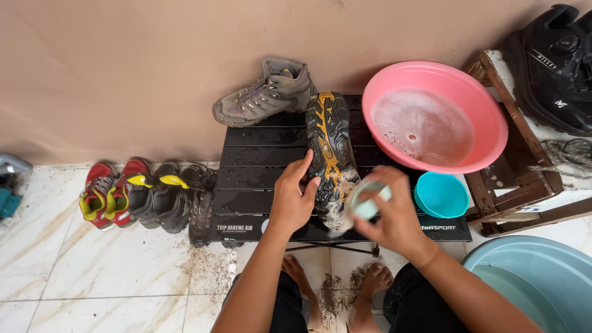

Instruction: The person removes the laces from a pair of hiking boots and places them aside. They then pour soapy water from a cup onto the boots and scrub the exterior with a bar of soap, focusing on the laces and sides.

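Observation:
A muddy boot [330,145] lies sole-up on a black slatted table [259,154], its sole black with yellow patches and foam near the heel. My left hand [293,197] grips the boot's side near the heel. My right hand [385,216] holds a pale green brush [364,203] against the soapy heel. A second grey-brown boot [265,92] stands upright at the table's far edge by the wall.
A pink basin [435,117] of soapy water sits on the table's right, a small teal bowl [441,194] beside it. Several shoes [145,194] line the floor at left. A wooden rack [515,166] holds black shoes [555,65]. A blue tub [542,283] stands at lower right. My bare feet [333,280] rest on dirty tiles.

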